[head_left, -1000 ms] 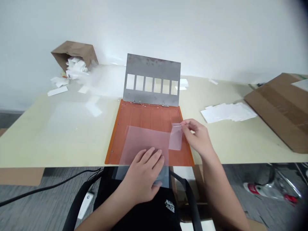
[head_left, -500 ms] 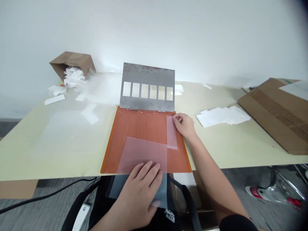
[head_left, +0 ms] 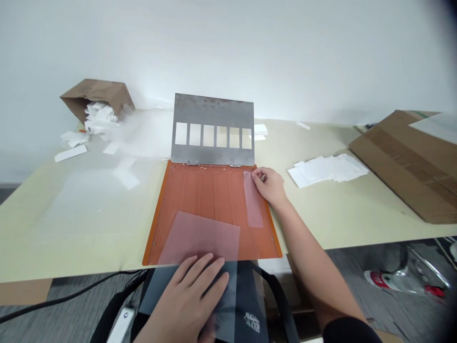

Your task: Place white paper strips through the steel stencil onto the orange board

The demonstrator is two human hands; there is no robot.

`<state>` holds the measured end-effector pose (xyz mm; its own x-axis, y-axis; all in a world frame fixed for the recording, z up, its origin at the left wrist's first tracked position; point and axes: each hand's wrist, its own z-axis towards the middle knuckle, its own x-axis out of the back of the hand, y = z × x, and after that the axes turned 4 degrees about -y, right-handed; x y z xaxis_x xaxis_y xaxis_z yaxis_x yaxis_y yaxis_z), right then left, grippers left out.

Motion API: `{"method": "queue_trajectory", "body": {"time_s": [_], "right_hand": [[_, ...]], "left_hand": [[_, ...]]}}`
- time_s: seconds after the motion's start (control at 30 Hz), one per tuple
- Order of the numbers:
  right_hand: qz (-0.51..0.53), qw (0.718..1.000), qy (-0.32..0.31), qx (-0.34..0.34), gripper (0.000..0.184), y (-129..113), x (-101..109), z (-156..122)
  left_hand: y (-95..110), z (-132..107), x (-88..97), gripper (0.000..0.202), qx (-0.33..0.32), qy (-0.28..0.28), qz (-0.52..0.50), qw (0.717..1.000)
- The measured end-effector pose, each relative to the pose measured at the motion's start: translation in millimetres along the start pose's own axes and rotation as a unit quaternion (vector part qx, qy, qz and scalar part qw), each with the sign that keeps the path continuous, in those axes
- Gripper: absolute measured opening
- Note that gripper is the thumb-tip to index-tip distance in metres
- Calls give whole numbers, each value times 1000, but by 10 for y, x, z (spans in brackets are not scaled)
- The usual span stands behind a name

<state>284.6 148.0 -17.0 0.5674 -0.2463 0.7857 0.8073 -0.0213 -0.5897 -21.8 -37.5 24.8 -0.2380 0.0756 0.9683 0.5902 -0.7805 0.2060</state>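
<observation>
My left hand [head_left: 193, 295] holds a large translucent film sheet [head_left: 205, 233], fingers on top and thumb underneath. The sheet overlaps the front part of an orange board [head_left: 200, 190] and hangs over the table's front edge. My right hand [head_left: 269, 185] pinches the upper end of a narrow translucent film strip [head_left: 253, 205], which lies slightly slanted along the board's right side. Hinged to the board's back edge, a grey metal plate [head_left: 214, 107] with a row of several rectangular windows stands raised.
White pieces spill from a brown paper bag [head_left: 123, 95] at the back left. Clear film [head_left: 85, 200] covers part of the left table. Right of the board lie stacked white slips [head_left: 326, 170] and a cardboard box [head_left: 403, 157]. A plastic bottle [head_left: 403, 281] is on the floor.
My left hand has drawn the large sheet toward my body and a little left, apart from the strip. My right hand keeps its pinch; the strip's lower end looks turned slightly. The view has shifted slightly.
</observation>
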Motion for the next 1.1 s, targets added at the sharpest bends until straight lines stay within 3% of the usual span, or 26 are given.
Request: {"method": "queue_trajectory", "body": {"time_s": [0.43, 0.57, 0.73, 0.87, 1.1], "right_hand": [[10, 1000, 10, 4, 27, 46, -11, -2], [14, 1000, 12, 15, 26, 37, -6, -16], [10, 1000, 7, 21, 22, 3, 3, -46], [5, 1000, 8, 22, 20, -9, -8, -49], [-1, 1000, 11, 23, 18, -25, -18, -44]], "left_hand": [[-76, 59, -25, 40, 15, 62, 3, 998], [5, 63, -73, 26, 21, 107, 0, 994], [159, 39, -152, 16, 41, 202, -15, 978], [191, 17, -242, 19, 59, 209, -9, 976], [340, -41, -403, 13, -27, 229, -45, 972]]}}
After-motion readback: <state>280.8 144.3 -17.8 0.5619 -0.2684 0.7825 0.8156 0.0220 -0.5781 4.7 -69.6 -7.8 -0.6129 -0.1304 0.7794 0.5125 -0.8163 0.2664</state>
